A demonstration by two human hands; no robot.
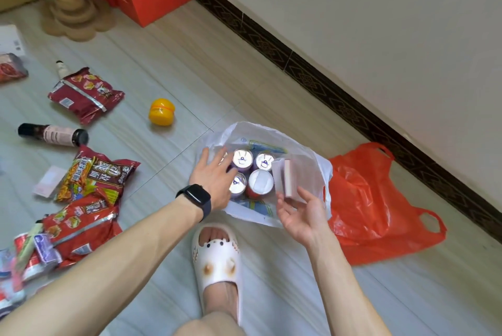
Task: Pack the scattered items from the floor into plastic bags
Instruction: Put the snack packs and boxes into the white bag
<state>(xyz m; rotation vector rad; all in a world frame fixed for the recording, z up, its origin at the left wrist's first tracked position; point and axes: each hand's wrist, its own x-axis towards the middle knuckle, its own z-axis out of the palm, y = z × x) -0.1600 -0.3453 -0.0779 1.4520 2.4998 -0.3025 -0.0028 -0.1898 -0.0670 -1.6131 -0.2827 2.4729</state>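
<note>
We see the white bag [312,162] open on the floor [168,64], cans [243,159] upright inside; the left hand [214,178] lies spread over them; the right hand [301,213] (palm up, fingers loose) touches two small boxes [288,178] inside the bag's mouth; snack packets [87,94] lie scattered left.

**One head-worn view, looking down**

A wide-angle camera on the person's head faces forward and steeply down at the floor [168,45], close above the white bag [320,170]. The wall [380,10] runs along the far right, with snack packets [84,94] at left.
</note>
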